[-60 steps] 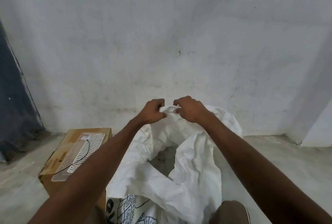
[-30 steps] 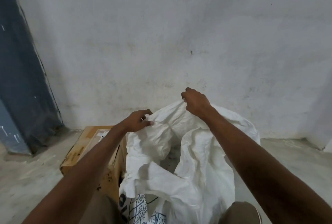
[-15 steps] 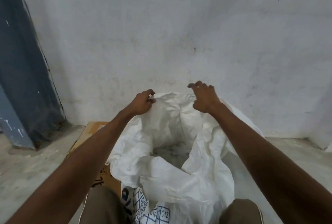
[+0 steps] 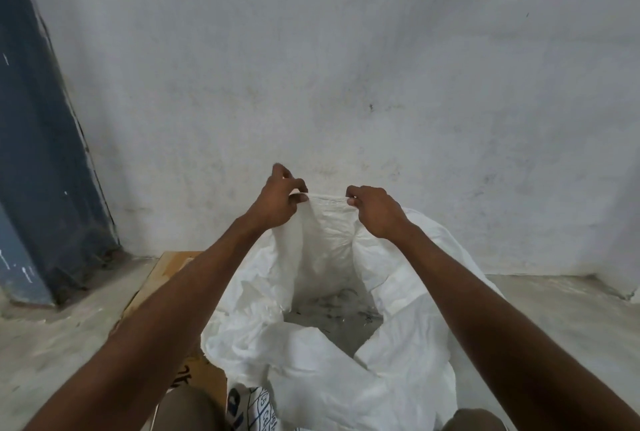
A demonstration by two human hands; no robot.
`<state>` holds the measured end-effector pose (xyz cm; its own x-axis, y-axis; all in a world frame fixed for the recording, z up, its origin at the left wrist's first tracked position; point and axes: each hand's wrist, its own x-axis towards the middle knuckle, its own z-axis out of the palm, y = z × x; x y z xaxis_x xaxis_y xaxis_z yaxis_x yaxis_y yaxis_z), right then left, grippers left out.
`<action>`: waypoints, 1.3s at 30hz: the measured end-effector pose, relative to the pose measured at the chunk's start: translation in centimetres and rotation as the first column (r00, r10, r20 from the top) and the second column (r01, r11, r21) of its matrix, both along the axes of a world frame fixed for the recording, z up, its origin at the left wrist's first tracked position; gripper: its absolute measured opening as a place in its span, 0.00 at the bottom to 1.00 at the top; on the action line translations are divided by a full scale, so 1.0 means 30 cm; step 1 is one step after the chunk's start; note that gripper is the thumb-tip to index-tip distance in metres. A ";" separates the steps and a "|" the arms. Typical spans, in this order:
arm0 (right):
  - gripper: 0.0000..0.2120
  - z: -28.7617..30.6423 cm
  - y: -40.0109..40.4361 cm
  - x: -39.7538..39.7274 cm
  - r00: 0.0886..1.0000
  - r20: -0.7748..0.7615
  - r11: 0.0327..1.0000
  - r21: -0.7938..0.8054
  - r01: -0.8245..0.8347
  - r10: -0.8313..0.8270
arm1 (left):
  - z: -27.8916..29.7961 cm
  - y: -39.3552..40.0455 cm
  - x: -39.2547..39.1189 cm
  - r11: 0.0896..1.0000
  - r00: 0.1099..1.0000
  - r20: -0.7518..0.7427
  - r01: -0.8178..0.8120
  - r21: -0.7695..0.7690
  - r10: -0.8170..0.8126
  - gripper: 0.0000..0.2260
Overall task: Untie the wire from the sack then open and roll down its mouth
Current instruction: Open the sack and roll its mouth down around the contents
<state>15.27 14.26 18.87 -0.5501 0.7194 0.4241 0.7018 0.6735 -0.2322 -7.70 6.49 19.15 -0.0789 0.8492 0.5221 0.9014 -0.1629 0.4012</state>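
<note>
Both grips are clamped on the far rim of the sack at twelve o'clock: left hand, right hand. An uneven downward pull could slip the rim free or tip the sack toward the box at nine o'clock.

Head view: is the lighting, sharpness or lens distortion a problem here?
Head view: soft, even, dim light, no glare; the white sack keeps visible folds; left hand and right hand are fairly sharp; wide-angle bending curves the blue pillar at the left edge.
</note>
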 end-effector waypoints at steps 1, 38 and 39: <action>0.09 -0.001 0.000 -0.002 1.000 -0.028 0.999 -0.035 0.008 -0.009 | -0.005 0.001 0.002 1.000 0.998 0.052 -0.031 0.001 0.031 0.06; 0.22 -0.050 -0.022 0.009 0.990 -0.123 0.786 -0.618 -0.025 -0.066 | -0.104 -0.019 0.092 0.909 0.962 0.024 0.264 -0.324 -0.271 0.07; 0.21 -0.057 -0.022 0.014 0.992 -0.110 0.760 -0.650 -0.026 -0.060 | -0.112 -0.024 0.096 0.920 0.943 -0.172 0.219 -0.324 -0.285 0.10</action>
